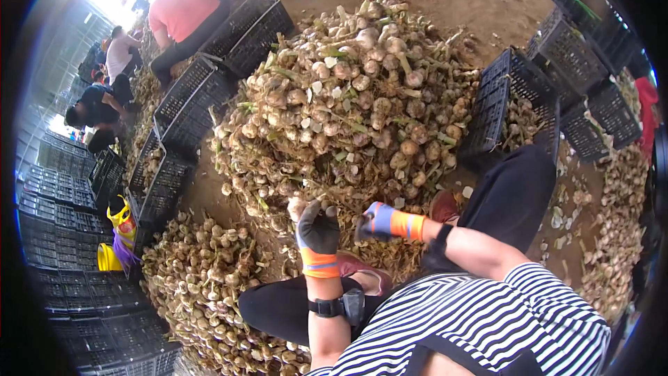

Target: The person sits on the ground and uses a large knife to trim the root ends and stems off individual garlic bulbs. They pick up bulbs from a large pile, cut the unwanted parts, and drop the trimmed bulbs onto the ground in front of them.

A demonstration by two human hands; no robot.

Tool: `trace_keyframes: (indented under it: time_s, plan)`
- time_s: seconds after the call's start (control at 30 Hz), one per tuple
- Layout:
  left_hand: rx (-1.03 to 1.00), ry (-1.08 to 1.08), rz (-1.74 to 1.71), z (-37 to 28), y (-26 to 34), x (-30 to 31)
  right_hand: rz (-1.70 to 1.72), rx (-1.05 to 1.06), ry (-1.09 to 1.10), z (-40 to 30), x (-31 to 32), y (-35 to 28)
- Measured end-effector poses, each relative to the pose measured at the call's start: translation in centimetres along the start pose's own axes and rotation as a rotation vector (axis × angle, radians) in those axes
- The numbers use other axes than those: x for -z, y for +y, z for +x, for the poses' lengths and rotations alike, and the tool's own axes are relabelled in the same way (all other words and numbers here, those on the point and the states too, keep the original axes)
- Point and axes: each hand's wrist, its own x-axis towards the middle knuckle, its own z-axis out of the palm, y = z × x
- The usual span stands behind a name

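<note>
My left hand (318,230), in a grey, blue and orange work glove, grips a garlic bulb (296,208) at its fingertips. To its right is my right hand (383,219), in a matching glove, with its fingers curled. Motion blur hides whether anything is inside that fist. Both hands are just above the near edge of a large heap of garlic bulbs (334,99) with stalks and roots attached. Dry roots and trimmings (389,261) cover the ground below my right hand, between my shoes.
A second garlic pile (209,282) spreads at my left. Black plastic crates stand left (193,99) and right (485,109), the right one partly filled with garlic. A yellow bucket (108,257) is by crate stacks (57,203). Several people, including one in a pink top (182,8), are farther back.
</note>
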Motion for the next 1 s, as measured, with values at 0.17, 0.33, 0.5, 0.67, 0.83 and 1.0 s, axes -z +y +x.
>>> trace_keyframes:
  time_s: [0.17, 0.33, 0.5, 0.67, 0.83, 1.0]
  plan:
    - [-0.404, -0.029, -0.430, 0.4, 12.1, 0.6, 1.108, -0.386, 0.038, 1.0, 1.8, 6.7]
    - [0.110, 0.830, 0.564, 6.9, 5.6, 18.4, 0.840, -0.112, 0.205, 0.0, 2.2, 3.1]
    - [0.574, 0.436, 2.114, 7.2, -4.2, 28.3, 0.868, -0.221, 0.186, -1.3, 1.0, 0.3]
    - [0.198, 0.690, 1.276, 5.5, -2.6, 30.4, 0.658, -0.089, 0.167, -0.8, 0.5, 0.1]
    - [0.108, 0.329, 0.692, 7.7, -5.2, 15.8, 0.040, 0.038, 0.208, -0.1, 3.1, 0.9]
    - [0.011, 0.025, 1.217, 6.5, -2.4, 16.1, -0.760, 0.129, 0.043, -0.9, 3.2, -4.0]
